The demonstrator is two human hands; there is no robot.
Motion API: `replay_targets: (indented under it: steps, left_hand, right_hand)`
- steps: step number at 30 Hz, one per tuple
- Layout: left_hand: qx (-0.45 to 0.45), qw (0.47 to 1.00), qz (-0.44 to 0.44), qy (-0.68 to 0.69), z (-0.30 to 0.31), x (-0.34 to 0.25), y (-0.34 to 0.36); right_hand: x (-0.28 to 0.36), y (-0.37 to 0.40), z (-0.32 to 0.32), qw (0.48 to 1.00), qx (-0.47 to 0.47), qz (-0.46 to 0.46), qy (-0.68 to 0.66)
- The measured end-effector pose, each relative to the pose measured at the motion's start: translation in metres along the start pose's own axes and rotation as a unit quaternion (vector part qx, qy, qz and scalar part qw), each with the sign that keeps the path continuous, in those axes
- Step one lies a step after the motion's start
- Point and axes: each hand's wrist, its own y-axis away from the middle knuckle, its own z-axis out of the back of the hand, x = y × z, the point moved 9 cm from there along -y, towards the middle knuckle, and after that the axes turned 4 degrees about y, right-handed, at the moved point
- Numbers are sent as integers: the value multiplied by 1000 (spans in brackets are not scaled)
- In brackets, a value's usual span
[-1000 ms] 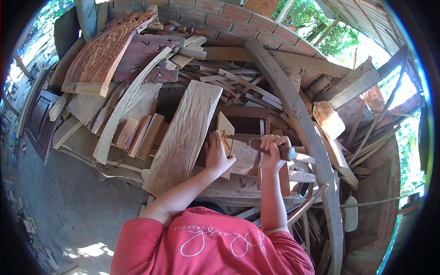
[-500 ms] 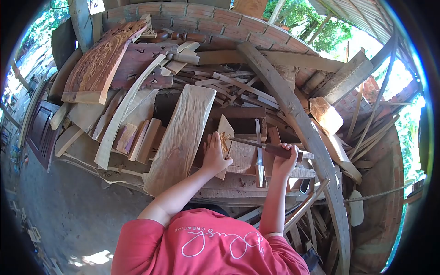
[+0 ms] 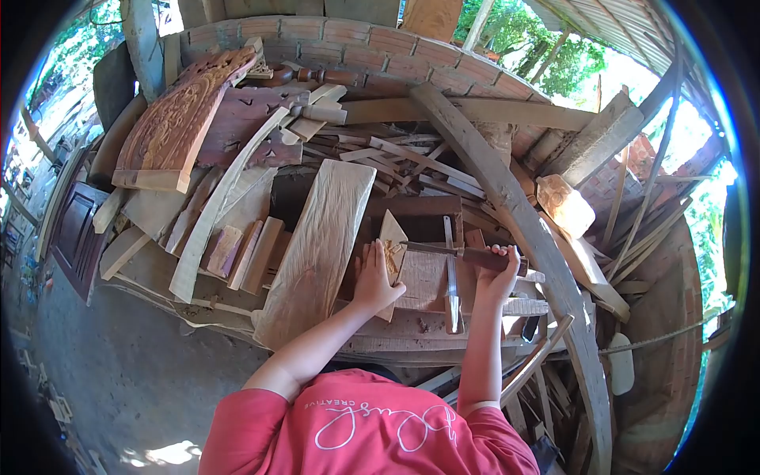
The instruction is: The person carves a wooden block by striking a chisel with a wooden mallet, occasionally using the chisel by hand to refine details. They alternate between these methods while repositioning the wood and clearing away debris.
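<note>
A small pale wooden board with a pointed top lies under my left hand. My left fingers press along its left side and the thumb reaches to its right edge. Wood shavings or carved marks show on its face. My right hand wraps around the brown handle of a long thin tool that looks like a chisel. Its narrow dark blade points left at the board; whether its tip touches is too small to tell. Just left of my right hand, a flat metal strip lies on a wooden block.
A wide pale plank slants left of my left hand. Carved panel, curved strip and small blocks lie further left. A long beam crosses on the right. Scrap sticks pile up before the brick wall.
The whole view has shifted slightly, so everything sits a little lower. Both hands keep their grip; the tool has barely moved relative to the board.
</note>
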Motion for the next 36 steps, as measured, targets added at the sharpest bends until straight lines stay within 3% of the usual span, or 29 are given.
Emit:
replay_targets:
  steps: [24,27,29,31,34,36]
  left_hand:
    - [14,1000,15,-24,1,-1,-1]
    - [16,999,16,-26,1,-2,-1]
    - [19,999,18,-31,1,-3,-2]
    - [18,999,21,-30,1,-3,-2]
    - [18,999,18,-35,-1,0,-2]
    - [22,999,26,-31,1,-2,-2]
  right_hand:
    - [3,-13,-57,983,52,22,174]
    - [3,-10,-76,967,78,28,240]
    - [-1,-14,-92,938,174,103,283]
    - [-4,1,-116,921,213,105,307]
    - [-6,14,-135,880,183,153,411]
    - [-11,26,-147,872,194,179,412]
